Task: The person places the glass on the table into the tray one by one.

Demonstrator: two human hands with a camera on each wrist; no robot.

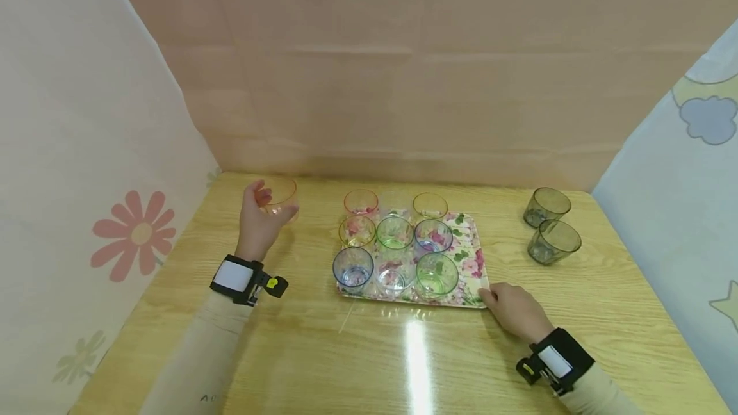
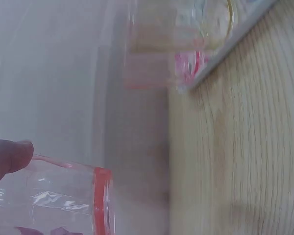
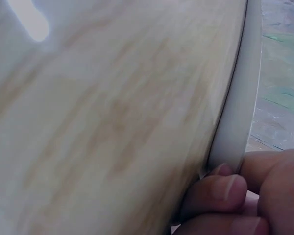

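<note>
My left hand [image 1: 256, 221] holds a clear glass cup with a red-orange rim [image 2: 102, 200] at the left back of the table, left of the tray. I cannot tell whether the cup's base touches the table. A floral tray [image 1: 474, 252] lies mid-table. My right hand [image 1: 516, 310] pinches its near right corner; in the right wrist view, thumb and fingers close over the pale tray rim [image 3: 237, 103]. Rows of see-through cups stand on it, among them a dark blue-rimmed cup [image 1: 353, 268], a green cup [image 1: 437, 275] and a red-rimmed cup [image 1: 360, 202].
Two smoky dark cups [image 1: 554, 242] stand close together on the wooden table [image 1: 311, 351], right of the tray. A tan backdrop [image 1: 369, 82] rises behind the table. Patterned white sheets [image 1: 69, 114] hang along both sides.
</note>
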